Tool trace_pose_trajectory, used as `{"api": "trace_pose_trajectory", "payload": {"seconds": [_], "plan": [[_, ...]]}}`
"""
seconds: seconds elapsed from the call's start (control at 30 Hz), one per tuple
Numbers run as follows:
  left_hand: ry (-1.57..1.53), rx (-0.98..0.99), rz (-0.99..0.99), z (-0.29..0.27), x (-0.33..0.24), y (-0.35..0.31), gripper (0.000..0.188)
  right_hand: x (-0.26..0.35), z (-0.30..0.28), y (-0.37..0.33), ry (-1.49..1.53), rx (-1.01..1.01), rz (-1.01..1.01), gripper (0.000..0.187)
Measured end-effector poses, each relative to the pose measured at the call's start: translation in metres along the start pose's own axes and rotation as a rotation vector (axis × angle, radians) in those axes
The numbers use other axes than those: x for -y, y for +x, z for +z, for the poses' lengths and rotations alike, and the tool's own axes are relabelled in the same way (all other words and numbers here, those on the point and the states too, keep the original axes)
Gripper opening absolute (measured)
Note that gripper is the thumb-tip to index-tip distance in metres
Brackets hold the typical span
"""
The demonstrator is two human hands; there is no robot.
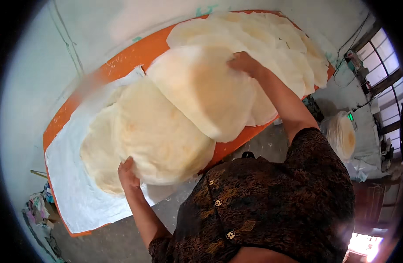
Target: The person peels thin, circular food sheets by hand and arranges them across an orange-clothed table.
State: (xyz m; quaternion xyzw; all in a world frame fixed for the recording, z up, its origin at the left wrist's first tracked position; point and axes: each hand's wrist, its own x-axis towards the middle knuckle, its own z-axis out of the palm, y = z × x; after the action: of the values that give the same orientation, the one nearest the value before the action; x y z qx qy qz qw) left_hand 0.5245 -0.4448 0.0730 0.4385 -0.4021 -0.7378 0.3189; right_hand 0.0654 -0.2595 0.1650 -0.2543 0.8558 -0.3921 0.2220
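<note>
Large round flatbread (159, 136), pale cream with faint brown patches, lying on the white cloth (74, 188) that covers the near-left end of the orange table (131, 55); its near edge overhangs the cloth's front border. Left hand (128, 175): fingers curled shut over that near edge, gripping the bread at its lower left rim. Second round flatbread (201, 90), same colour, partly lifted and blurred, overlapping the far-right edge of the first; right hand (244, 62) lies on its far rim, fingers folded over the edge and holding it. Beneath the first bread, toward the left end of the table, a further flatbread (94, 153) shows as a crescent on the cloth. Row of more flatbreads (276, 44), overlapping like scales, fills the far-right end of the table beyond the right hand. Person's dark patterned top (271, 201) with round buttons sits at the near side of the table. To the right of the table, lower down, a stack of flatbreads (341, 133) rests beside a device with a green light (350, 117). Left of the table's near end, a heap of coloured rags (37, 206) on the floor.
</note>
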Motion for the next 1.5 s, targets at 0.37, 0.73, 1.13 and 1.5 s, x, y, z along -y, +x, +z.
{"api": "trace_pose_trajectory", "payload": {"seconds": [0.37, 0.73, 1.13, 1.5], "plan": [[-0.186, -0.045, -0.205, -0.041, 0.032, 0.005, 0.033, -0.022, 0.001, 0.131, -0.798, 0.024, -0.605, 0.026], [-0.11, -0.141, -0.205, -0.039, 0.026, -0.005, 0.033, 0.108, -0.046, 0.204, 0.592, -0.157, -0.378, 0.032], [-0.088, -0.084, -0.166, -0.028, 0.021, -0.017, 0.039, -0.012, 0.122, 0.15, 0.299, 0.42, 0.048, 0.028], [-0.236, 0.097, 0.012, 0.045, 0.008, -0.026, 0.049, 0.074, 0.231, -0.115, 0.277, 0.912, -0.475, 0.076]]}}
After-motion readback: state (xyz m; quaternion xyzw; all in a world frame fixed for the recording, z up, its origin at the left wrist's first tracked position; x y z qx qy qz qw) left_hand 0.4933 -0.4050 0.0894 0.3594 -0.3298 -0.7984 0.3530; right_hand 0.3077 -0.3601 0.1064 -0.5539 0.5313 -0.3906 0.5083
